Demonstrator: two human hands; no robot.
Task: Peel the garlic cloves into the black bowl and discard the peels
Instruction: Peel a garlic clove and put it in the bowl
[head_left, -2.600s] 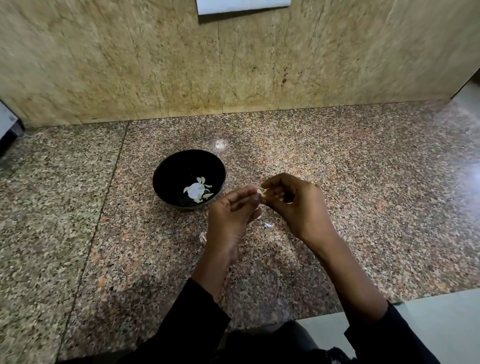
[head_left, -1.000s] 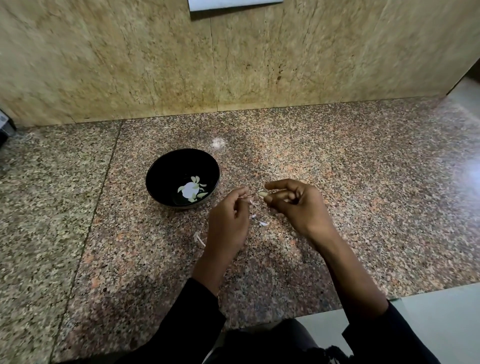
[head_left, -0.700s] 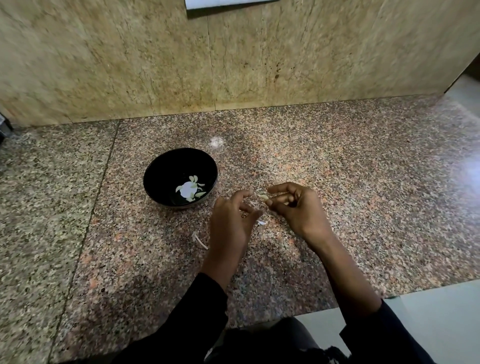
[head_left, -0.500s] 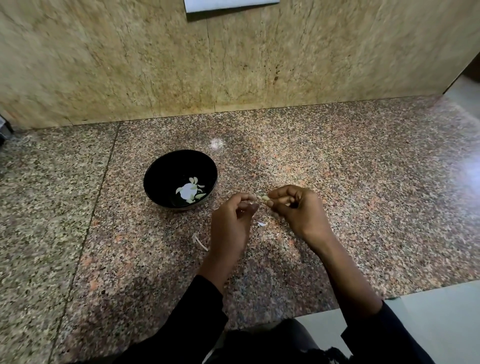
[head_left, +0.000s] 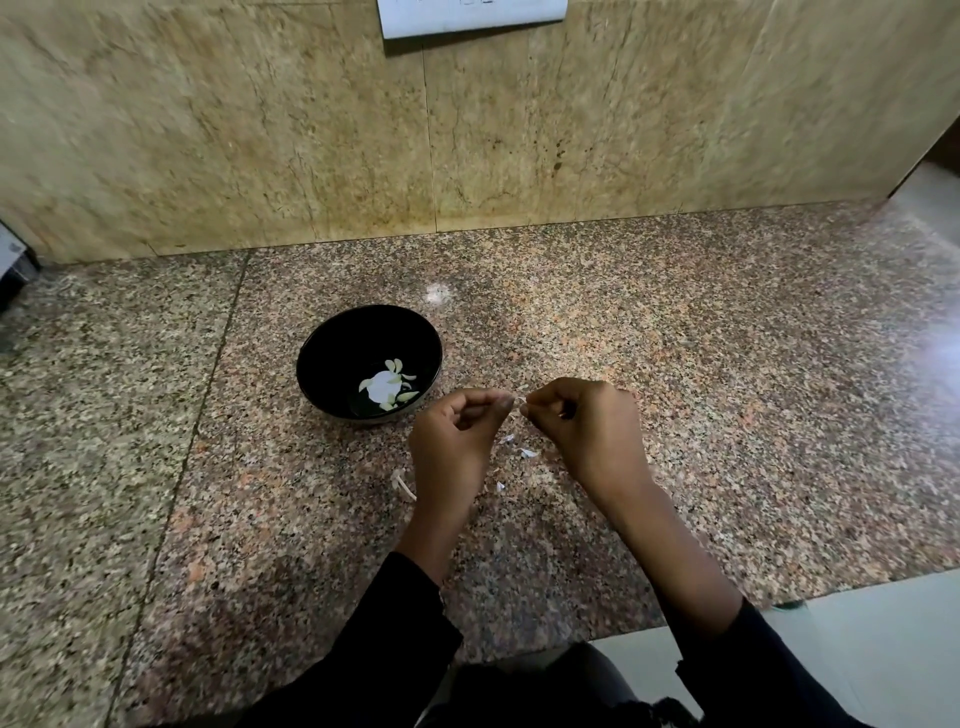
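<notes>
A black bowl stands on the granite counter with several peeled garlic cloves lying at its bottom. Just right of the bowl, my left hand and my right hand meet fingertip to fingertip above the counter. Between them they pinch a small pale garlic clove, mostly hidden by the fingers. White peel scraps lie on the counter under the hands, and a longer strip of peel lies left of my left wrist.
A beige stone wall rises behind the counter, with a white switch plate at the top. A dark object sits at the far left edge. The counter's front edge drops to a pale floor at lower right.
My hands drew apart about a second ago as a scrap of peel came off, then came back together on the clove. More peel bits now lie under them.
</notes>
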